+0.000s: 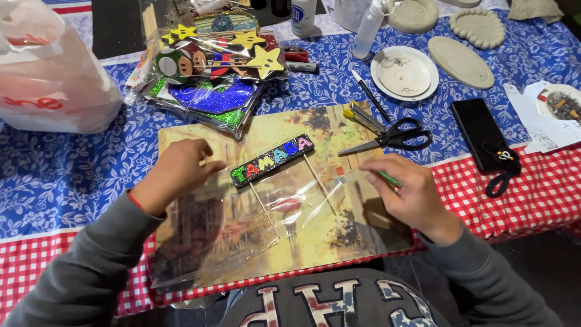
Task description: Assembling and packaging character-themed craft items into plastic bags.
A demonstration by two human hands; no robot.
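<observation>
Both forearms, in grey sleeves, reach forward from the bottom corners and angle inward. The left hand (179,169) lies palm down with its fingers curled and pointing right, a red band at the wrist. The right hand (407,192) is loosely closed, knuckles up, fingertips pinched together, pointing left.

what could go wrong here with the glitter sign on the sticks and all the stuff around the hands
The glitter sign sits on two thin sticks lying on loose clear wrap; the left hand pressing beside it might shift the wrap and bend or snap a stick. The open scissors lie just above the right hand, so a reach forward could catch the blades. The thin green tool in that hand might scratch the glitter if it slips.
</observation>
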